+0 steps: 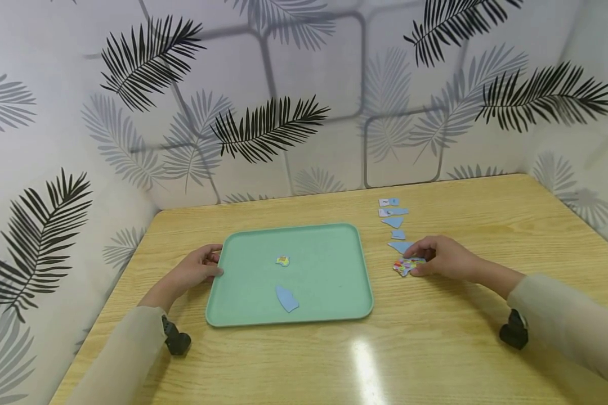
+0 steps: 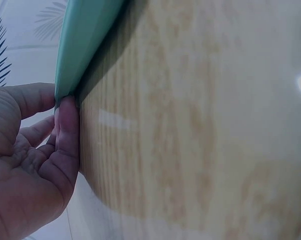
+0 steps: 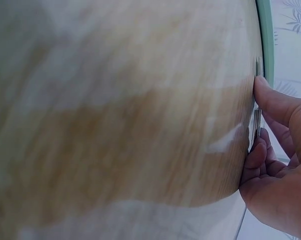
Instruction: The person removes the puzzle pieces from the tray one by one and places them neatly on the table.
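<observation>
A mint-green tray (image 1: 329, 270) lies on the wooden table. My left hand (image 1: 199, 267) grips its left rim, and the left wrist view shows the thumb and fingers pinching the tray edge (image 2: 85, 45). On the tray are a small yellow-patterned piece (image 1: 282, 261) and a light-blue curved piece (image 1: 286, 298). Right of the tray, my right hand (image 1: 443, 257) holds a multicoloured puzzle piece (image 1: 404, 265) at the table surface between thumb and fingers. Seen edge-on in the right wrist view, thin flat pieces (image 3: 257, 120) lie by the thumb and fingers of that hand.
Beyond the right hand, several flat pieces form a column: a blue triangular one (image 1: 399, 246), a small blue one (image 1: 397, 234), another triangle (image 1: 393, 222) and two white-and-blue strips (image 1: 392, 212). A leaf-patterned wall covering (image 1: 329, 152) stands behind the table (image 1: 304, 360).
</observation>
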A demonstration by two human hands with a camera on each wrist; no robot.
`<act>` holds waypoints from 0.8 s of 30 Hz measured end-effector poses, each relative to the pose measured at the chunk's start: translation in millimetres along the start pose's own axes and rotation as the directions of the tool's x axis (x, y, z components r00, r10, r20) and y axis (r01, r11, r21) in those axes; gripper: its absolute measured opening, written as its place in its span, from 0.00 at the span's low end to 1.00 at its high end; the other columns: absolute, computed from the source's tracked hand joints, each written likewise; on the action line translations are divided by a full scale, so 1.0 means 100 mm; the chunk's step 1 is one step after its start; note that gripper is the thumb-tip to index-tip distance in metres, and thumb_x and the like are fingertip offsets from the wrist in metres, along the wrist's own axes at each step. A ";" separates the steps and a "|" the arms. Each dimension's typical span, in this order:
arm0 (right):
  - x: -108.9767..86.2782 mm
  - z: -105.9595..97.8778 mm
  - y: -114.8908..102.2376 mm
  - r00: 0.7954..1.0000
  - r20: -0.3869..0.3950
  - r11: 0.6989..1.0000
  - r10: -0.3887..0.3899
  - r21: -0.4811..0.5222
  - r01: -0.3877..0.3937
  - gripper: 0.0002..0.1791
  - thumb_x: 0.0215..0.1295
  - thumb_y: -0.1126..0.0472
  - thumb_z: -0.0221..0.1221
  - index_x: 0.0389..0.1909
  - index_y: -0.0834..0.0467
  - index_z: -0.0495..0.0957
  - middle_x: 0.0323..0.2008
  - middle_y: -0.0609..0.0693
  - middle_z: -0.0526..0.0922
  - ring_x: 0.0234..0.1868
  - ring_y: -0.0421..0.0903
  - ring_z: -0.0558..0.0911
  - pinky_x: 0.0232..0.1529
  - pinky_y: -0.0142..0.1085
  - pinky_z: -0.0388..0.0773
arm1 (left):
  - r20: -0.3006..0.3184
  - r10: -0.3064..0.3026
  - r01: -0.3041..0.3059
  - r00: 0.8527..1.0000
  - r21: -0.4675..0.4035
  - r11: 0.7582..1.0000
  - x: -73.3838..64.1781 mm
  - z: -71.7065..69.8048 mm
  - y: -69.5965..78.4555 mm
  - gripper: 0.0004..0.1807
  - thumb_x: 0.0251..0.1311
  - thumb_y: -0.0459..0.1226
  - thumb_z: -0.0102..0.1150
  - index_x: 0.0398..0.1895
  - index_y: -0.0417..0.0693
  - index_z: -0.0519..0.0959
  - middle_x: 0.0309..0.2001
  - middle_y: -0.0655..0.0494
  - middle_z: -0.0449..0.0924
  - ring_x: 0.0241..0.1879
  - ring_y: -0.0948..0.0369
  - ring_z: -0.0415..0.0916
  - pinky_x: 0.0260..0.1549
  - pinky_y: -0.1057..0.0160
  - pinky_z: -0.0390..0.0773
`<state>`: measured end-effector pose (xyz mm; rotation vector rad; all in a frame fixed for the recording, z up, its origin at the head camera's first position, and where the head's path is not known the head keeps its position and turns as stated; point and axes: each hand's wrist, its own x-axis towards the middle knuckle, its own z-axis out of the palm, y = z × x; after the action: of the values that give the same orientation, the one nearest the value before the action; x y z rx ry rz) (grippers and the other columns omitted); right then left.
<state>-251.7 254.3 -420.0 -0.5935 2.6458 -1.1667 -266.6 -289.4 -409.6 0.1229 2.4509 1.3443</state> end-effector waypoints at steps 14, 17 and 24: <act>-0.01 -0.01 -0.03 0.999 0.006 0.999 0.032 0.018 -0.032 0.21 0.52 0.60 0.72 0.46 0.63 0.82 0.38 0.51 0.79 0.33 0.46 0.68 0.32 0.34 0.68 | 0.007 0.001 -0.001 1.000 0.000 1.000 -0.02 0.01 0.01 0.36 0.65 0.28 0.55 0.73 0.34 0.53 0.50 0.42 0.64 0.46 0.53 0.66 0.41 0.60 0.76; -0.02 -0.01 -0.04 1.000 0.008 0.999 0.030 0.020 -0.030 0.21 0.53 0.60 0.72 0.47 0.63 0.82 0.38 0.52 0.79 0.33 0.46 0.68 0.32 0.33 0.69 | 0.005 -0.001 0.001 1.000 -0.002 1.000 -0.01 0.01 0.01 0.35 0.65 0.28 0.54 0.73 0.34 0.53 0.50 0.41 0.64 0.45 0.53 0.66 0.41 0.60 0.76; -0.03 -0.02 -0.03 1.000 0.004 0.999 0.025 0.025 -0.025 0.21 0.53 0.60 0.72 0.47 0.63 0.82 0.38 0.52 0.79 0.33 0.46 0.68 0.32 0.34 0.69 | 0.010 0.006 -0.006 1.000 -0.006 1.000 -0.01 0.01 0.03 0.35 0.65 0.27 0.54 0.73 0.34 0.53 0.50 0.42 0.64 0.45 0.53 0.66 0.40 0.60 0.76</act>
<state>-249.1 255.0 -416.7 -0.5555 2.6233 -1.1890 -265.3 -287.2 -406.9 0.1349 2.4403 1.3501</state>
